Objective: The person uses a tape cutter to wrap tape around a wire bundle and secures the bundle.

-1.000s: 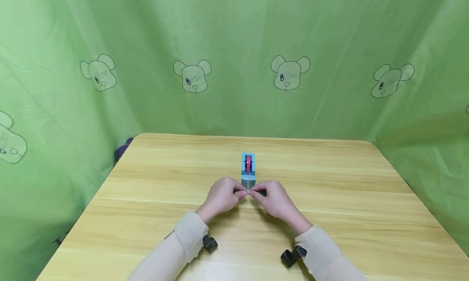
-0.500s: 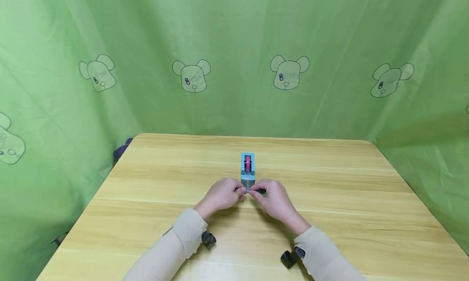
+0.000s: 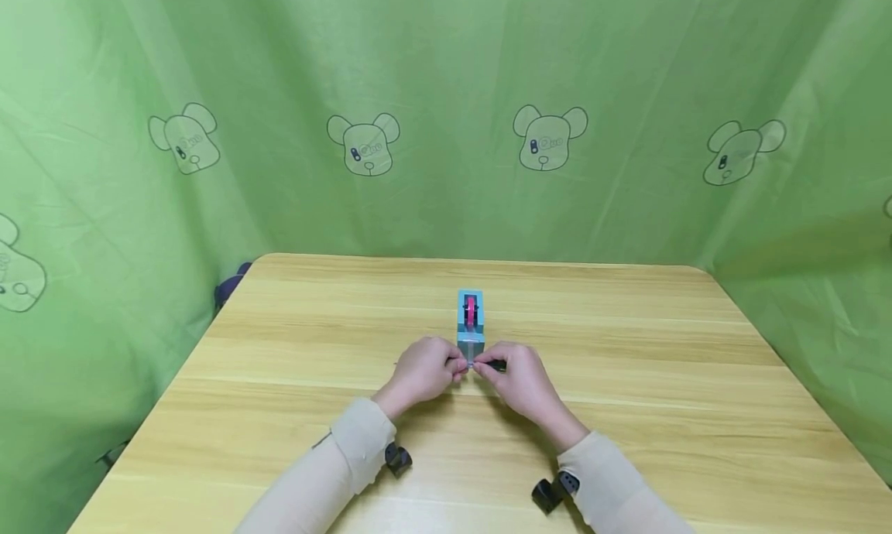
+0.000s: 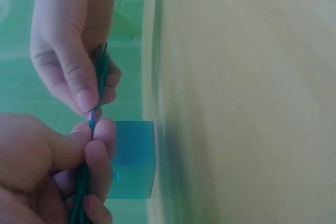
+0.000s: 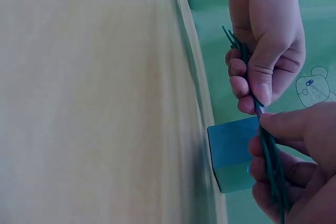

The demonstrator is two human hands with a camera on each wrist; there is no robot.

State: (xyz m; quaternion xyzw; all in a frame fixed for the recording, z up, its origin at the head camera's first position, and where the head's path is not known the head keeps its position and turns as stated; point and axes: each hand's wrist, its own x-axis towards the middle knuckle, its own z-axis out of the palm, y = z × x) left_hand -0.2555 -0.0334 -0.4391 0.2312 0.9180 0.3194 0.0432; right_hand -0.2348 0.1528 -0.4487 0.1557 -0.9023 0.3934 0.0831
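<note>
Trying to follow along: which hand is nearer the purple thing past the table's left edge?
Left. The left hand is in front and right of the purple thing; the right hand, farther right.

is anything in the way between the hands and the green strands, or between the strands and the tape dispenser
Nothing visible: the left hand and right hand both hold the green strands directly. Toward the blue tape dispenser there is no obstacle, only a pale strip, apparently tape.

Dark green strands (image 5: 271,158) across left hand (image 3: 420,368) and right hand (image 3: 524,376). Light blue dispenser (image 3: 470,337), pink roll (image 3: 471,312), just beyond both. Yellowish wood-grain desk (image 3: 334,317) below hands. Green curtain (image 3: 446,46) further out, dark-outlined bear heads (image 3: 544,145). Beige sleeves (image 3: 362,435) behind hands.
</note>
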